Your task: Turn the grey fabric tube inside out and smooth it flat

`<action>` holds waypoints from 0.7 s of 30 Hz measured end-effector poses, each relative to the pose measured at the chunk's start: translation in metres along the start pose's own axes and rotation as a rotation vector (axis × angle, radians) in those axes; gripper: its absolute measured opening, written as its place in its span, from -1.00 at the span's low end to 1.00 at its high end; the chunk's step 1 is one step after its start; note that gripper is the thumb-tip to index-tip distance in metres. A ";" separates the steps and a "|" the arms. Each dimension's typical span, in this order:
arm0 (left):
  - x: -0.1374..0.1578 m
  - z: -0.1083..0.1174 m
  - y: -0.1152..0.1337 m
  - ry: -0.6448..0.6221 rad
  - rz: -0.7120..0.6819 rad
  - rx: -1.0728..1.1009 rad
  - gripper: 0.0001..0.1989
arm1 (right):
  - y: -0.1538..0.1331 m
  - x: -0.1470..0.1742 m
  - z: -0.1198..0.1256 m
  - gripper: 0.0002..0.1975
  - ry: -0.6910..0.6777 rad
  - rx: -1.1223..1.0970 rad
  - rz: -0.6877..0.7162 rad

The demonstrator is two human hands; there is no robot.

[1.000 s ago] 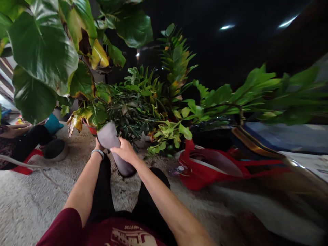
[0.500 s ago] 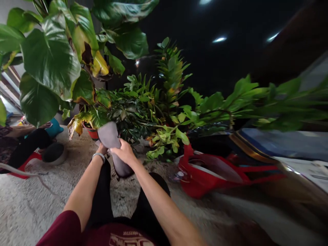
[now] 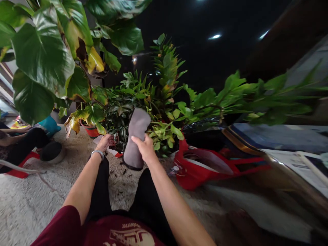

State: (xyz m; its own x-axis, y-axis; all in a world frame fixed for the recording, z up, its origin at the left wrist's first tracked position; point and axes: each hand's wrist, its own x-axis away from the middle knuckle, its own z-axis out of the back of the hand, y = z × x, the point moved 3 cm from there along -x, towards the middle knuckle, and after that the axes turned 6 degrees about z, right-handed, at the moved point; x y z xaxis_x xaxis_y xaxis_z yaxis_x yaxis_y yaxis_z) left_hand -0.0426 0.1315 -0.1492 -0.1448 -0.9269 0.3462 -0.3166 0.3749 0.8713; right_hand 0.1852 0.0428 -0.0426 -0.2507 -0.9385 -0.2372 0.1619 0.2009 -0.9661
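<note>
A grey cloth [image 3: 135,140] with a dark edge hangs in front of the plants, gripped by my right hand [image 3: 146,147] with the thumb across its face. To its left, my left hand [image 3: 105,142] is apart from the cloth, its fingers curled beside the low dark-green leaves [image 3: 118,118]. Whether anything is between those fingers is too small to tell. Just behind this hand, a pale and red flat piece [image 3: 114,152] shows on the ground.
A large-leaved plant [image 3: 43,51] overhangs the left, above a red pot [image 3: 91,131]. To the right are a red bag [image 3: 193,177] and a blue-topped object [image 3: 271,136]. A person [image 3: 23,143] sits at far left beside a dark round basin [image 3: 52,152].
My right hand has moved right with the grey cloth, away from my left hand. The left hand, earlier partly behind the cloth, now shows. The whole view has shifted slightly.
</note>
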 end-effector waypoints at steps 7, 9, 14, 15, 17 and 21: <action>-0.004 0.005 -0.003 -0.035 -0.051 -0.074 -0.63 | 0.006 0.091 0.024 -0.57 -0.099 -0.082 -0.174; -0.005 0.006 -0.002 -0.015 -0.060 -0.059 -0.63 | -0.019 0.069 0.030 -0.55 -0.033 -0.121 -0.083; -0.003 0.002 -0.001 -0.002 -0.051 -0.062 -0.62 | -0.034 -0.003 -0.002 -0.51 0.152 -0.153 0.058; -0.002 0.001 -0.002 -0.008 -0.051 -0.061 -0.60 | -0.025 -0.003 -0.013 -0.51 0.109 -0.148 0.009; -0.001 0.003 -0.001 -0.004 -0.054 -0.054 -0.58 | -0.003 0.019 -0.027 -0.55 -0.021 -0.107 -0.106; -0.002 0.012 0.001 0.059 -0.060 -0.022 -0.65 | 0.005 0.085 -0.026 -0.70 -0.320 -0.010 -0.177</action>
State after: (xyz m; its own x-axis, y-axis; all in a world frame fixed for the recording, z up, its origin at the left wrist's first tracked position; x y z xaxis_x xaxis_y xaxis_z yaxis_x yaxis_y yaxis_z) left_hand -0.0535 0.1337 -0.1534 -0.0710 -0.9472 0.3127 -0.3023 0.3192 0.8982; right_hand 0.1402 -0.0287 -0.0706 0.0373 -0.9990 -0.0243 0.1334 0.0291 -0.9906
